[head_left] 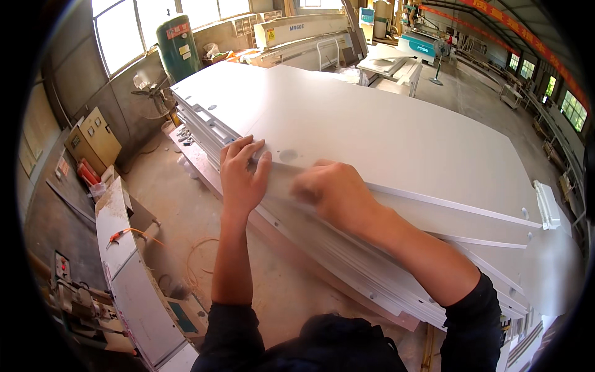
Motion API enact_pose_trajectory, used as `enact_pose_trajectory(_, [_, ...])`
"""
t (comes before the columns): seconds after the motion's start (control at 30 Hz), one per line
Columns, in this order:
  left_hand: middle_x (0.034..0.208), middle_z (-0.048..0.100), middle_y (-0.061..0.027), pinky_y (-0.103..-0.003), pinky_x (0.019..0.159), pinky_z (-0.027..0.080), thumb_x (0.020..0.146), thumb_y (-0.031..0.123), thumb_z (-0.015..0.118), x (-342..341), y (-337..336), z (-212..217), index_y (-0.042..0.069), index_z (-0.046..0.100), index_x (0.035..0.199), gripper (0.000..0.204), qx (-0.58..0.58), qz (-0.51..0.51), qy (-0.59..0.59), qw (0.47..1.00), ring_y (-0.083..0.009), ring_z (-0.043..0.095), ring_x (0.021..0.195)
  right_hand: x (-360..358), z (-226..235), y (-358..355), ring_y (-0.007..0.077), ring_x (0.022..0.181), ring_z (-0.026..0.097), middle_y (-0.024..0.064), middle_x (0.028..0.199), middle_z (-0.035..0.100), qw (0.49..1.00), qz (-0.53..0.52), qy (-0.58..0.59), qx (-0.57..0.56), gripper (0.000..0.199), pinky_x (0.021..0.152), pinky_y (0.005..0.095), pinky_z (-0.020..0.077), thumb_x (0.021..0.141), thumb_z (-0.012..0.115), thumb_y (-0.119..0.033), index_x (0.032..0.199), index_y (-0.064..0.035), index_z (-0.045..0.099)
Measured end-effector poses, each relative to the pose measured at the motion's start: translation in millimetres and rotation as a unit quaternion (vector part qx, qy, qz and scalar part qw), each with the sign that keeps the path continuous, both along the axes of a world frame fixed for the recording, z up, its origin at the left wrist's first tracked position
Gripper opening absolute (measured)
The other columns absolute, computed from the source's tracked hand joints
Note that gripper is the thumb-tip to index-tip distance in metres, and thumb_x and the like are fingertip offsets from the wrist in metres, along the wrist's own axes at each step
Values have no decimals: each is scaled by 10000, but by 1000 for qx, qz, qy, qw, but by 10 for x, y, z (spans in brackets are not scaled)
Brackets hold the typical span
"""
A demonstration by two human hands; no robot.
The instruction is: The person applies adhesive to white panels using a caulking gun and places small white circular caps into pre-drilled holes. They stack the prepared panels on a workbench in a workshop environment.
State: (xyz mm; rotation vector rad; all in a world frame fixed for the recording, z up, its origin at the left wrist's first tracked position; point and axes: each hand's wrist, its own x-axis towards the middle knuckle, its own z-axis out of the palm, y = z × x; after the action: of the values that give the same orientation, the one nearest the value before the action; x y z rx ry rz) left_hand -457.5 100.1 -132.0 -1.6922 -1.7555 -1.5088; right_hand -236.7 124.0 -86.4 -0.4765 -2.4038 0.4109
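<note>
A large white panel (384, 136) lies on top of a stack of similar panels, with small round holes near its edges. My left hand (243, 177) rests at the near left edge of the stack, fingers stretched over the rim and thumb apart. Just to its right, my right hand (334, 192) is curled at the near edge of the top panel. Motion smears its fingertips, and anything between them is hidden. The panels below (421, 214) fan out a little toward the right.
A white-topped bench (149, 304) stands at lower left with an orange air hose (133, 230) on it. Behind the stack are a green tank (178, 49), a fan (152, 93) and a long beige machine (304, 31). White wrapping (546, 204) hangs at the right corner.
</note>
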Motion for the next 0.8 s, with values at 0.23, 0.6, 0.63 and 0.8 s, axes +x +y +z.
enact_pose_trajectory(0.23, [1240,668,-199,-439,1028,464,874,181,687,9,28,-24,3,751,1102,296,5,-6,-7,1000,-376,552,1222,105,-47,-168,304,955,654,128,917,696,996,9,-50,73,121,837,420,533,776,697,-75,880,-18,670])
enact_pose_trajectory(0.6, [1304,647,-207,-443,1070,434,891,174,678,8,23,-1,-8,733,1147,319,-24,-21,-23,999,-378,535,1264,32,-15,-230,272,1099,599,77,1116,664,971,-108,-161,140,307,958,405,422,717,732,-52,1023,-35,713])
enact_pose_trajectory(0.63, [1323,638,-208,-442,1075,429,893,172,676,-14,18,3,-10,727,1159,327,-29,-22,-30,999,-380,532,1269,6,-1,-217,275,1086,600,75,1112,662,971,-108,-168,135,313,950,407,423,717,735,-59,1029,-38,715])
enact_pose_trajectory(0.8, [1303,630,-171,-457,1089,413,830,126,714,219,-137,-18,8,701,1187,377,80,33,-92,992,-363,547,1241,35,-254,-150,251,1013,597,79,1057,648,979,-125,-55,154,208,867,383,432,741,702,-98,943,-60,728])
